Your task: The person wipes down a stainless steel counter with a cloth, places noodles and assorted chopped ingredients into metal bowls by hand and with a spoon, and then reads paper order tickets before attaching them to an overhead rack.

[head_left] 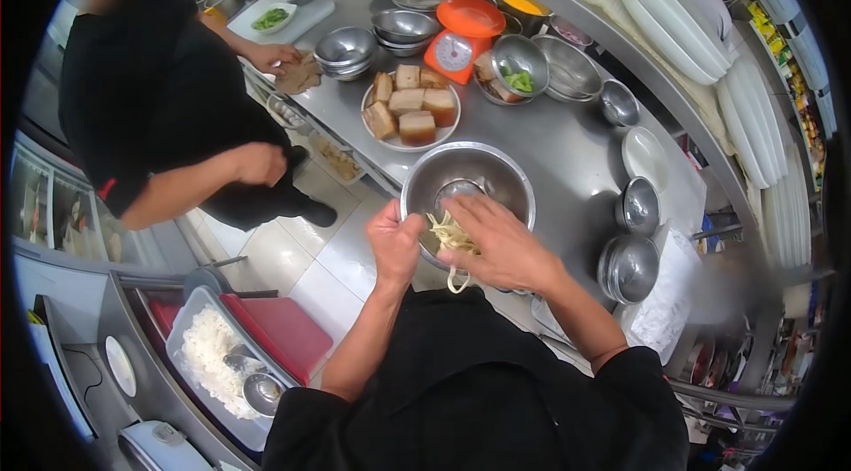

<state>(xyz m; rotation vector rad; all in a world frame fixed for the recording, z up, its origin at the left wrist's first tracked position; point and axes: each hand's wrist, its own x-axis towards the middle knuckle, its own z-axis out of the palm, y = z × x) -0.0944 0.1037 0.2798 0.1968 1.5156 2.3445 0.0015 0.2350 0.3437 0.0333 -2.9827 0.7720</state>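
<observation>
A steel mixing bowl [518, 171] is in front of me at the table's near edge. My left hand [394, 245] is closed on its left rim, thumb on top. Over the bowl's near side is my right hand [505, 245], palm down, with pale noodle-like strips [450, 234] between its thumb and fingers. One strip hangs down outside the rim. Inside the bowl, a shiny round metal piece [456, 190] is partly covered by my right fingers. The hand hides much of the strips.
Beyond the bowl stand a plate of pork belly blocks [407, 101], an orange scale [454, 54] and several steel bowls [403, 26]. A co-worker [160, 90] stands left, one hand on a brown cloth [300, 72]. A tub of white shreds [213, 356] is at lower left.
</observation>
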